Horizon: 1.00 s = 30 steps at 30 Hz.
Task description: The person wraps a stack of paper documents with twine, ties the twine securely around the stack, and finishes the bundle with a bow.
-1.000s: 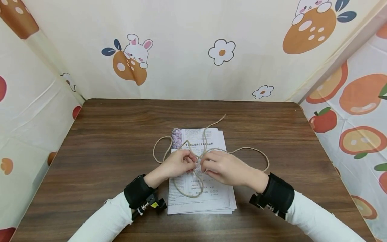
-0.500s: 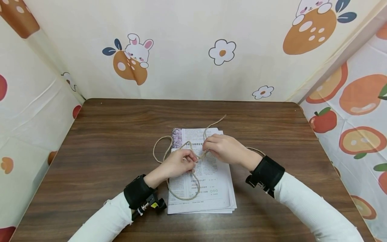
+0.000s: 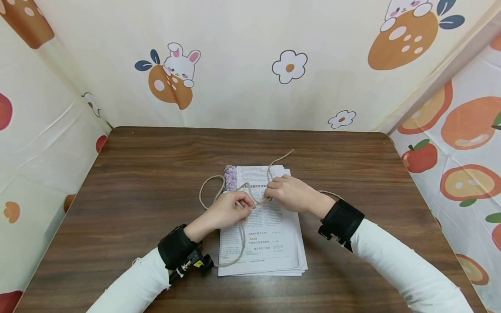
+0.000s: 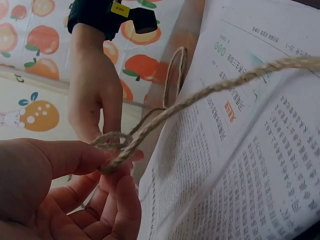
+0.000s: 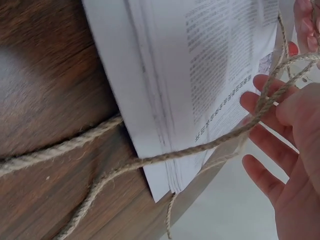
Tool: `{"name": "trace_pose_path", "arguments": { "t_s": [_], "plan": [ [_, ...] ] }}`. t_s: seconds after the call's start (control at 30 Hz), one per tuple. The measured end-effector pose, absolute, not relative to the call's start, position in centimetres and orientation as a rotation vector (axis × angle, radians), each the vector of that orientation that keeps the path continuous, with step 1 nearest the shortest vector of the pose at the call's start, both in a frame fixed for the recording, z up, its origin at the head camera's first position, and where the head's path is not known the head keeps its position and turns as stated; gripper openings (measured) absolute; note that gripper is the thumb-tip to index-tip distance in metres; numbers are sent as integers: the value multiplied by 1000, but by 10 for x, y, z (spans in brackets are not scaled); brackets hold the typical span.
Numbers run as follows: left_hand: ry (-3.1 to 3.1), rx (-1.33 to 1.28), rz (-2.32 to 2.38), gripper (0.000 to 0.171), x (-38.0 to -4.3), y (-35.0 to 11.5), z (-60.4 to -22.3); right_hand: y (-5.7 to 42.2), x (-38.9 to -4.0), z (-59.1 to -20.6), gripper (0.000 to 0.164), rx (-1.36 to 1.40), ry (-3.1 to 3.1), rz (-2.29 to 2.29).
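Note:
A folded stack of newspapers [image 3: 270, 243] lies on the wooden table, with a tan twine rope [image 3: 241, 243] running across its top. In the head view my left hand [image 3: 228, 210] is over the stack's left half; its thumb and forefinger pinch the rope [image 4: 145, 131], as the left wrist view shows. To its right, my right hand [image 3: 291, 194] pinches the rope [image 5: 265, 102] between thumb and forefinger, other fingers spread loosely. Between the hands, rope strands cross near the middle of the stack. One strand hangs from the left hand in a curve over the lower pages.
The brown wooden table [image 3: 164, 165] reaches back to a patterned cloth wall [image 3: 235, 95]. A rope loop [image 3: 203, 187] lies left of the stack, and a loose rope end [image 3: 287, 153] points beyond its far edge. More rope passes behind the right wrist.
My right hand has moved toward the far side of the stack and taken hold of the rope. The strand below my left hand has shifted left. The left hand has barely moved.

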<state>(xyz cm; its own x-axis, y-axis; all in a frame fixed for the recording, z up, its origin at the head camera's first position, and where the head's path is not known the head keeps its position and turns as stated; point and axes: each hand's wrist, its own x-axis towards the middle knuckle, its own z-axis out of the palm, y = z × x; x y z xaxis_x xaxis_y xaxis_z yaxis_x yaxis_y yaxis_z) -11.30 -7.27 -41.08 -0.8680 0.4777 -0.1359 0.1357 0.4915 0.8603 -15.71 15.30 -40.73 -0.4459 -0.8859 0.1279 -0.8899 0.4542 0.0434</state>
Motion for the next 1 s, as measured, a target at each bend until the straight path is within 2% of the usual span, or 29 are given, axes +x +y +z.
{"name": "trace_pose_path", "arguments": {
  "t_s": [0.33, 1.0],
  "plan": [
    [2452, 595, 1273, 12, -115, -81, -411, 158, -160, -409, 7, 1549, -2582, -73],
    [2621, 660, 1103, 11, -120, -95, -407, 161, -165, -427, 10, 1545, -2571, -295]
  ]
}}
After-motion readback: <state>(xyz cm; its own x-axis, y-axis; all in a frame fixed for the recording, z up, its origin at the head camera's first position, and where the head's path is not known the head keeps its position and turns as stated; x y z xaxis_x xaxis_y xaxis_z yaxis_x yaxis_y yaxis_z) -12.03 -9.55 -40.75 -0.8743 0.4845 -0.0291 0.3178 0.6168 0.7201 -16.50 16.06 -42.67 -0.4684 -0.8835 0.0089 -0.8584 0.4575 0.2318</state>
